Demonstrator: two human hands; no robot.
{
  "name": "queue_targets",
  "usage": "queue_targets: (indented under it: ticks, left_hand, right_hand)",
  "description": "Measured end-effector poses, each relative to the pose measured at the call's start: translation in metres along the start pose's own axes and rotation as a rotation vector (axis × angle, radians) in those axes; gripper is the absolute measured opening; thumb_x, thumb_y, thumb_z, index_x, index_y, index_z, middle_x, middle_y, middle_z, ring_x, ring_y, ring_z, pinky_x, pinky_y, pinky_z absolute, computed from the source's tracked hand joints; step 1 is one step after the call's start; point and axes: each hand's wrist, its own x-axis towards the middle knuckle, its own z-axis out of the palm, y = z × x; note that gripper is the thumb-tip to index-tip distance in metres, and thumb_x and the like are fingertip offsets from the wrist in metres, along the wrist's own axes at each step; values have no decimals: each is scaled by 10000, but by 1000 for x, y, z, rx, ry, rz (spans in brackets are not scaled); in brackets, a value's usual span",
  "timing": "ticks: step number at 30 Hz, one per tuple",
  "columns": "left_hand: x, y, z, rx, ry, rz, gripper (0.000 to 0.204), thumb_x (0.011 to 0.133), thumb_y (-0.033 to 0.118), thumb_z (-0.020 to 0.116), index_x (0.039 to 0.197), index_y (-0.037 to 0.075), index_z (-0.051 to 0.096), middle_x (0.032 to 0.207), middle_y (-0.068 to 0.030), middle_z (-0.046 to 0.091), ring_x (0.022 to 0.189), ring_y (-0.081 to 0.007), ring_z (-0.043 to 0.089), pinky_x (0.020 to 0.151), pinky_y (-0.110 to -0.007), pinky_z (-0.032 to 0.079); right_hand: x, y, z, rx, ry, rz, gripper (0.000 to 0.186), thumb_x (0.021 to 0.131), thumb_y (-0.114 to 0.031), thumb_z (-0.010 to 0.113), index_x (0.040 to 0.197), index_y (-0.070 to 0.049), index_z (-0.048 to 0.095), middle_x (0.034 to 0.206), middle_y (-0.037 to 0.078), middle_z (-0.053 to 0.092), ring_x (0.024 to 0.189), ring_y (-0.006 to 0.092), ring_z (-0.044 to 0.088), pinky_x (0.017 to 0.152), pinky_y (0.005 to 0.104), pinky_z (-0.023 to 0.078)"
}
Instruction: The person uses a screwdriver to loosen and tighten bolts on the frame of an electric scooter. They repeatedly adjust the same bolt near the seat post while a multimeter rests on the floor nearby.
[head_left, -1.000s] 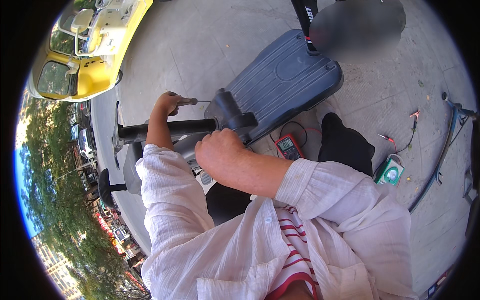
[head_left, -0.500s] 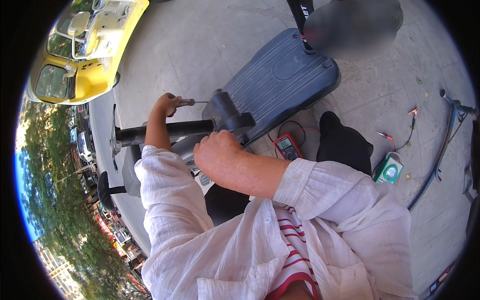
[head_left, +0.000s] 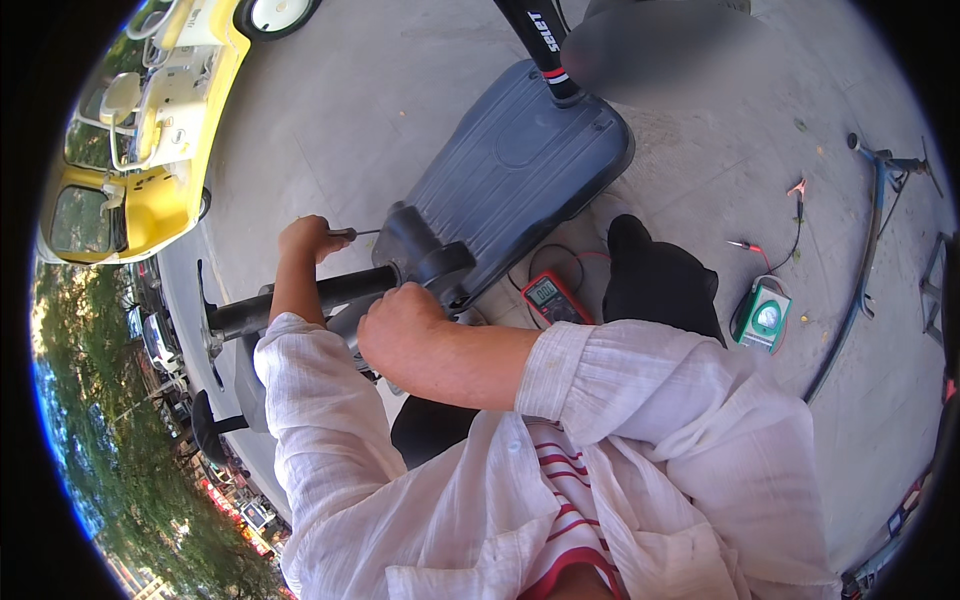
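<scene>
My left hand is closed round the handle of a screwdriver, whose thin shaft reaches toward a dark, bulky fitting on the scooter. My right hand is curled against the scooter just below that fitting, near a black tube. What its fingers hold is hidden. The scooter's dark grey, ribbed deck extends up to the right, with a black stem at its far end. A red multimeter lies beside the scooter with looping leads.
A green-and-white tester with clip leads lies to the right of my knee. A bent tubular metal frame lies farther right. A small yellow vehicle stands upper left, above parked cars and trees.
The view has shifted, so the scooter and ground appear farther left, with more of the yellow vehicle's wheel showing. My hands keep much the same positions on the screwdriver and scooter.
</scene>
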Motion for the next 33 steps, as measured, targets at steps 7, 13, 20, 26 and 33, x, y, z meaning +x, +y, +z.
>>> queue_targets:
  ticks: [7,13,20,26,33]
  left_hand:
    - [1,-5,7,80,77,36,416,780,548,825,952,172,777,984,-55,777,983,-276,736,807,-415,562]
    - [2,-5,7,81,72,57,422,773,535,837,969,167,769,955,-55,776,953,-266,741,798,-411,563]
    - [-8,0,8,80,110,77,390,780,475,850,985,155,762,963,-65,775,972,-291,738,808,-427,570]
    - [-5,-1,7,101,98,82,358,791,410,852,1020,152,755,979,-74,774,980,-293,736,829,-430,568]
    - [-6,4,7,86,126,73,335,797,389,836,1027,159,755,999,-64,772,993,-288,733,839,-426,570]
  right_hand:
    - [-1,0,5,-15,35,21,315,789,-181,782,1073,-47,767,1028,120,761,976,273,737,716,391,563]
    - [-1,1,7,-50,48,1,303,800,-192,769,1064,-45,765,1013,120,763,958,275,742,732,393,565]
    - [0,1,2,-8,-17,25,286,820,-182,749,1069,-41,758,1020,127,763,971,286,747,753,404,580]
    - [-8,4,3,-70,66,-20,283,800,-171,763,1045,-34,732,1002,127,758,959,276,748,756,399,582]
    - [-11,4,0,-41,64,10,308,775,-153,780,1048,-24,718,996,128,751,945,274,743,759,399,578]
